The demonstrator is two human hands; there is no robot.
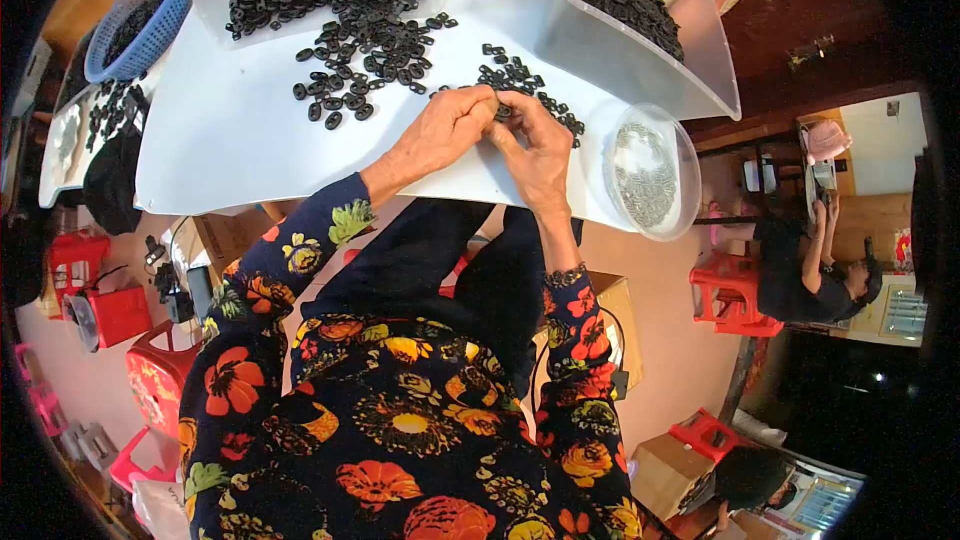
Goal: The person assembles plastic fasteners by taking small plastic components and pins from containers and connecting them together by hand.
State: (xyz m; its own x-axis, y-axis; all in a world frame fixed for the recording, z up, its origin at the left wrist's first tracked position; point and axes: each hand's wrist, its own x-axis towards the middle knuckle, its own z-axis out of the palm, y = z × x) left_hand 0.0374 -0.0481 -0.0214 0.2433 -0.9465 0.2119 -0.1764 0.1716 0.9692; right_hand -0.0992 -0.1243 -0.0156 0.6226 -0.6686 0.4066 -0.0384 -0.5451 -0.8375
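My left hand (pixel 452 130) and my right hand (pixel 540 145) meet over the white table (pixel 300 160), fingers closed and tips together. Between the right fingers shows a small black oval plastic part (pixel 502 113), mostly hidden; whatever the left fingers pinch is out of sight. Just beyond my hands lies a loose group of similar black parts (pixel 515 75). A larger heap of them (pixel 385 50), many with two holes, spreads to the left. To the right of my right hand sits a round clear dish (pixel 688 180) with many tiny silvery metal pieces (pixel 643 185).
A translucent bin (pixel 205 0) of black parts tips toward me at the far side; another bin (pixel 590 45) stands at the far right. At left is a blue basket (pixel 170 35). Red stools (pixel 725 290) stand around. Two other people (pixel 825 285) work at right.
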